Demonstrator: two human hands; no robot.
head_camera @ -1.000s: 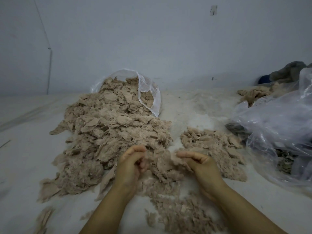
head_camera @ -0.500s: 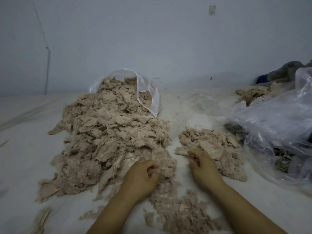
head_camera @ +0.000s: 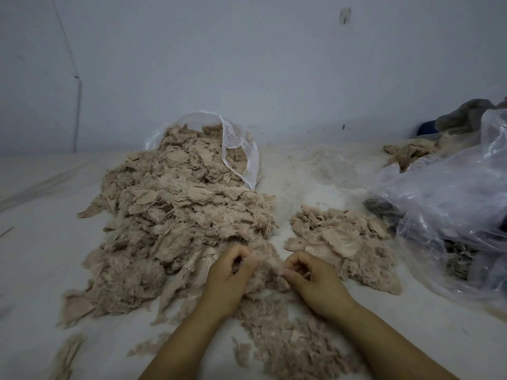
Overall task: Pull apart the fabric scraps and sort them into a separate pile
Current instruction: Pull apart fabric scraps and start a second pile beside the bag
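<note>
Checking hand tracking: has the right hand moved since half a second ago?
Yes. The right hand has come off the edge of the small sorted pile and moved left toward the left hand, both now pinching the same fluffy clump.

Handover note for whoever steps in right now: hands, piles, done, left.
Left hand: fingers curled, pinching a tuft of beige scrap at the near edge of the big pile.
Right hand: fingers curled on the same tuft, close to the left hand.
Big pile spills from the mesh bag at the back.
Sorted pile lies right of the hands, apart from the big pile.
Loose scraps lie between the forearms.
Done: a small share is sorted.
Left: pull this tuft apart, drop it right, then work through most of the big pile.
</note>
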